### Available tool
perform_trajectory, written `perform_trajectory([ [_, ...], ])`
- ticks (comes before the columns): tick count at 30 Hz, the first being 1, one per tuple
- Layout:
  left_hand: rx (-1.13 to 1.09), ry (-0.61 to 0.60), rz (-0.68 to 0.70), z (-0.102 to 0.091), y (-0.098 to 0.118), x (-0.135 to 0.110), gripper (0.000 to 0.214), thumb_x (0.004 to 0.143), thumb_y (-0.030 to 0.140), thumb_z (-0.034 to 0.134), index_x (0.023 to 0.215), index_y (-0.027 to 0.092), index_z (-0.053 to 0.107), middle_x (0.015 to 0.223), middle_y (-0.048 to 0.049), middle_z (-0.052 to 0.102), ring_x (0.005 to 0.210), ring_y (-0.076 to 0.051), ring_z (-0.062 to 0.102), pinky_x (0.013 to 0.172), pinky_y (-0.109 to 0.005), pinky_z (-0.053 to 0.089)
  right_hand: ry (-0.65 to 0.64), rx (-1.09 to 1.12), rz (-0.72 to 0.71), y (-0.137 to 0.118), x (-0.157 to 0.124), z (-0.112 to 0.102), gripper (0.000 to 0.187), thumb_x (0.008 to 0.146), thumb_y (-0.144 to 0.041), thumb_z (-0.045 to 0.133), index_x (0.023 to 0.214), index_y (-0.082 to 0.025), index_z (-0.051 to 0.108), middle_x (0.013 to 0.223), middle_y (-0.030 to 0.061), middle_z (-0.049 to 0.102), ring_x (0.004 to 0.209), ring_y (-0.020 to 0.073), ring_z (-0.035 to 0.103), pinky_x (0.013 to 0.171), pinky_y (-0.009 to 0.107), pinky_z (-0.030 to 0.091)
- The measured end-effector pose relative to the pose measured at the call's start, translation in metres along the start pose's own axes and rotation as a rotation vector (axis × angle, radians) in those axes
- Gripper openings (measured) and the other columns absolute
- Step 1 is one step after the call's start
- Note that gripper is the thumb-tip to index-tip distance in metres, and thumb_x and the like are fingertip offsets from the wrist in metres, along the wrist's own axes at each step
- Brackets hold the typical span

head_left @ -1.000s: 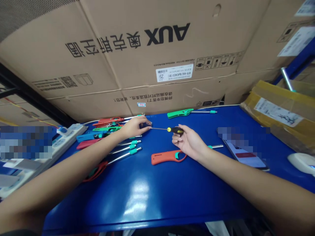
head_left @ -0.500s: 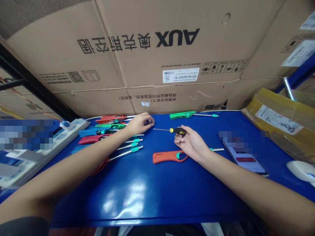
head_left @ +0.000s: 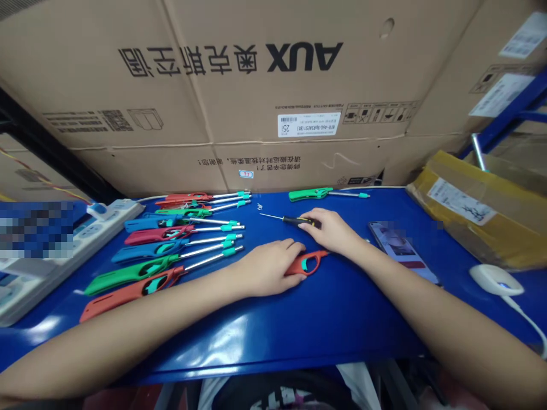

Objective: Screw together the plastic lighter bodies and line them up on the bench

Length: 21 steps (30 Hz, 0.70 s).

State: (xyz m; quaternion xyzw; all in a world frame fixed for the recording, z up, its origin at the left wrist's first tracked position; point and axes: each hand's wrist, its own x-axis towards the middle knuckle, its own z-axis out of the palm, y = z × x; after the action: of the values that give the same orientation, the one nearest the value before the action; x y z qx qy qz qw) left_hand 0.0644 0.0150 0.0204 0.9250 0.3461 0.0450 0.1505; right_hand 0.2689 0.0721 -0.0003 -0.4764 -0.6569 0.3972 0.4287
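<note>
Head view: left hand [head_left: 268, 267] lies flat, fingers closed over one orange lighter [head_left: 308, 262] mid-table; right hand [head_left: 331, 230], just behind it, rests loosely curled on one screwdriver [head_left: 287, 218]. Left of the lighter lie roughly nine lighters [head_left: 171, 246]; behind, one green lighter [head_left: 314, 194].

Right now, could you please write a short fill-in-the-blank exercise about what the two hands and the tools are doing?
1. The left hand rests on the ___ lighter.
2. The right hand touches the ___.
3. The lone green lighter lies nearest the ___ box.

Missing words: orange; screwdriver; cardboard
</note>
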Motion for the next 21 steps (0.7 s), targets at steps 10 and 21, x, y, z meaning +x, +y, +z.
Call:
perform_trajectory([
  [10,-0.544,0.07,-0.231,-0.006,-0.008,-0.035,0.025,0.09,0.039,0.063,0.105,0.019,0.064,0.077,0.0009,0.062,0.061,-0.014,0.056,0.058,-0.027,0.045,0.152,-0.315,-0.293,-0.022,-0.01,-0.006,0.016,0.08,-0.02,0.068,0.094,-0.027,0.072,0.103,0.0066,0.065,0.106,0.0264,0.054,0.102,0.044,0.038],
  [21,-1.275,0.34,-0.224,0.019,-0.005,-0.042,0.056,0.094,0.051,0.062,0.141,0.023,0.047,0.103,-0.0066,0.069,0.079,-0.015,0.068,0.07,-0.028,0.06,-0.269,0.305,0.202,-0.053,-0.054,0.043,0.027,0.081,-0.031,0.071,0.102,-0.022,0.057,0.056,-0.0095,0.055,0.039,0.0094,0.051,0.034,0.021,0.046],
])
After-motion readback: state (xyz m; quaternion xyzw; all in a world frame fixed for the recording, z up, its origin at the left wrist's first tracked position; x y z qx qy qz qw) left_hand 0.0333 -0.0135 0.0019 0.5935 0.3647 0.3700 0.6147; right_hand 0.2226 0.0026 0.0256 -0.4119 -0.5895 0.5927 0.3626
